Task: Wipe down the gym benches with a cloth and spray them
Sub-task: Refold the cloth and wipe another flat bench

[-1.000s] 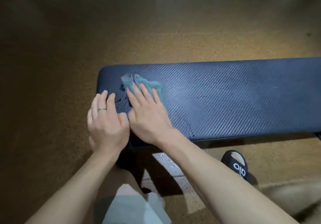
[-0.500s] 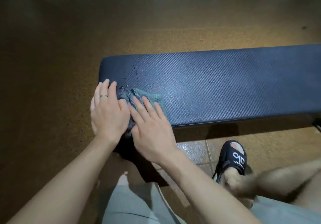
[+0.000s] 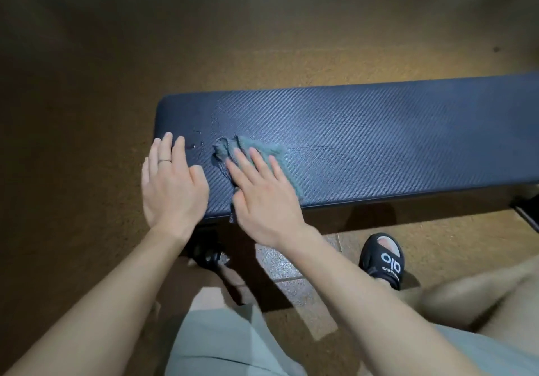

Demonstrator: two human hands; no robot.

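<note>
A dark blue padded gym bench with a woven pattern runs from the centre to the right edge of the head view. A teal cloth lies on its left part, near the front edge. My right hand presses flat on the cloth with straight, spread fingers. My left hand, with a ring on one finger, rests flat on the bench's left front corner, just left of the cloth and apart from it. A few wet drops glisten on the pad between the two hands. No spray bottle is in view.
Brown speckled floor surrounds the bench. My feet in black slippers stand on a tiled patch below the bench's front edge. A dark piece of the bench frame shows at the right edge.
My right hand has slid the cloth to the right, away from my left hand, after first pulling it toward the front edge. My left hand has stayed at the corner.
</note>
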